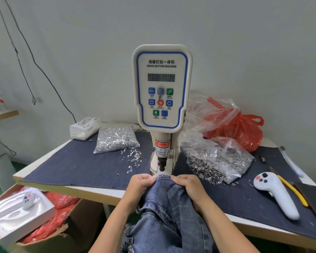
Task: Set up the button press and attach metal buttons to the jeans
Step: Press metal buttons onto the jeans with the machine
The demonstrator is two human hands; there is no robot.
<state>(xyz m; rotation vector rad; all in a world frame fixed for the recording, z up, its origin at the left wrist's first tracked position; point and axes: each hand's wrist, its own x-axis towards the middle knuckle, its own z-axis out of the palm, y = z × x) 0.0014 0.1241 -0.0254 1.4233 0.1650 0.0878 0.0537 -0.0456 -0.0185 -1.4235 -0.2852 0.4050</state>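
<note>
Bunched blue jeans [169, 212] under press [161, 161]

"SERVO BUTTON MACHINE" on button press [162, 84]

Both bare forearms reach forward and converge toward the middle. Left hand [141, 183] knuckles up, fingers curled under, pinching the folded top edge of the faded blue denim jeans [169, 212]. Right hand [187, 186] mirrored just beside it, fingers curled, gripping the same edge. Fingertips nearly meeting, thumbs hidden.
</note>
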